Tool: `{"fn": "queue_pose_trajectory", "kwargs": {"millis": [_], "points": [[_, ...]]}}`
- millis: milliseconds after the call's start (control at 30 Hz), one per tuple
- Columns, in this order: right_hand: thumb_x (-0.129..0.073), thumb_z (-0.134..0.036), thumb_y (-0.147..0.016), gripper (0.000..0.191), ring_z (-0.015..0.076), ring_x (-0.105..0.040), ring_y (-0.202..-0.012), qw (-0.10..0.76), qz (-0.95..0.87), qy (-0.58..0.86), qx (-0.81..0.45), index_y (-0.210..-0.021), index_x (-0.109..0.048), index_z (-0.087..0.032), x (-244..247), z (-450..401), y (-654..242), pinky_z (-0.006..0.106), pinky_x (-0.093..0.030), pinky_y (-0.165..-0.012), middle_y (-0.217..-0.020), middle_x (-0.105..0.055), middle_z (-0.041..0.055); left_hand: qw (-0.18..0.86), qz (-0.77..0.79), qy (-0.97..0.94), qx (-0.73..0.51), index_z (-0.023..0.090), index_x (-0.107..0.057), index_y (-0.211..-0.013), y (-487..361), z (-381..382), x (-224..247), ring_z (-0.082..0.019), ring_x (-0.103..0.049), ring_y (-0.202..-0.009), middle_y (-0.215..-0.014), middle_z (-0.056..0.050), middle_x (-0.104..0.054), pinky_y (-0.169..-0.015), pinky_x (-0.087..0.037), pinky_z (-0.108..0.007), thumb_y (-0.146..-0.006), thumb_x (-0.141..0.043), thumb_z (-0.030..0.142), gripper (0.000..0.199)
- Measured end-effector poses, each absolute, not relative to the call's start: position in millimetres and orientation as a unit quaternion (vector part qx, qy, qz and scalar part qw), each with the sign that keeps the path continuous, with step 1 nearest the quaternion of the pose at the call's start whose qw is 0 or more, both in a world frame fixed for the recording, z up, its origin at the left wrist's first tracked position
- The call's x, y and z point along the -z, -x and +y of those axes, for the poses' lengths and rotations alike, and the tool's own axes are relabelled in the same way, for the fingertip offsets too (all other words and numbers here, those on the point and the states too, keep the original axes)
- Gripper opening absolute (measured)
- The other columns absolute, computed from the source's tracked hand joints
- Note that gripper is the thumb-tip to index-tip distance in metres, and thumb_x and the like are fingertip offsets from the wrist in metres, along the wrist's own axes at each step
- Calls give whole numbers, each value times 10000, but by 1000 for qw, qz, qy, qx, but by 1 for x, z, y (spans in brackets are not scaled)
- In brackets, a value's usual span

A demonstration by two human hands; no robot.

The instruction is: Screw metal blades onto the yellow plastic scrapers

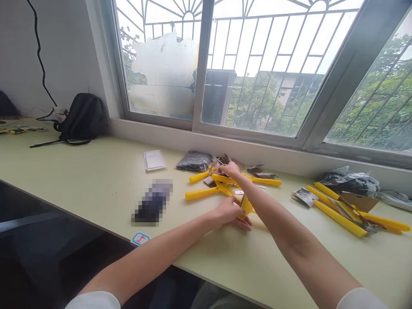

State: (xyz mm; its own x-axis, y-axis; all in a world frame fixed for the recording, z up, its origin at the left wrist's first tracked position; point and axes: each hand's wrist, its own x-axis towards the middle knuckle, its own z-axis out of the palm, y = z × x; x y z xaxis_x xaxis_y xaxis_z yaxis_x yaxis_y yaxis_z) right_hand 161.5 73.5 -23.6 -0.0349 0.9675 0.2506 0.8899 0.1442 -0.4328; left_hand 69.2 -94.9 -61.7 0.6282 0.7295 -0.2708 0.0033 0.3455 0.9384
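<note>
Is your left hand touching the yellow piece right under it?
Touching. The head view shows the left hand pressed flat on the yellow piece on the table, fingers lying across it with no gap visible.

The left hand [229, 212] rests on a bright yellow piece [247, 207]. Around the right hand [230, 170] lie more yellow handles [201, 193], with a speckled black-and-grey bag [194, 161] just left of it. Farther left of both hands are a white booklet [154, 159] and a black backpack [82, 116]. All sit on a pale yellow-green table [96, 180].
</note>
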Motion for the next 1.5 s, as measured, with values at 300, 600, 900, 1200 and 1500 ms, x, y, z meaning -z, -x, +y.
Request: {"fn": "queue_pose_trajectory", "kwargs": {"millis": [300,600,900,1200,1500], "points": [[-556,-360,-790,241,135,-485,-620,402,-655,640,-12,-624,-561,-185,-29,10,-250,250,-328,-548,-597,-540,-13,703,382,-531,-277,206,-430,-1037,-66,-101,54,-178,-679,-592,-683,27,-604,-663,-611,-337,-732,-694,204,403],[-573,-372,-715,255,114,-372,-524,403,-590,698,-51,-560,-451,-209,-5,-121,-397,246,-242,-497,-530,-399,-62,647,375,-545,-380,263,-418,-955,-72,-111,61,-152,-635,-523,-572,76,-526,-508,-492,-239,-877,-700,370,311],[-567,-343,-715,210,129,-432,-578,439,-625,628,-146,-583,-484,-203,41,-114,-356,252,-307,-541,-574,-461,-50,648,311,-502,-481,242,-332,-939,-71,-107,53,-104,-596,-507,-614,113,-447,-486,-458,-195,-834,-729,420,447],[-543,-396,-802,281,136,-393,-614,480,-651,560,-181,-629,-417,-213,45,-120,-334,274,-299,-563,-624,-404,-39,618,359,-544,-439,246,-327,-977,-75,-105,63,-127,-609,-484,-614,116,-454,-427,-438,-199,-856,-675,450,421],[-514,-462,-886,359,131,-336,-620,506,-654,527,-198,-683,-331,-229,53,-126,-305,280,-270,-570,-666,-353,-48,562,355,-594,-453,258,-290,-997,-77,-109,65,-109,-555,-441,-614,128,-415,-369,-385,-184,-905,-604,525,423]]}}
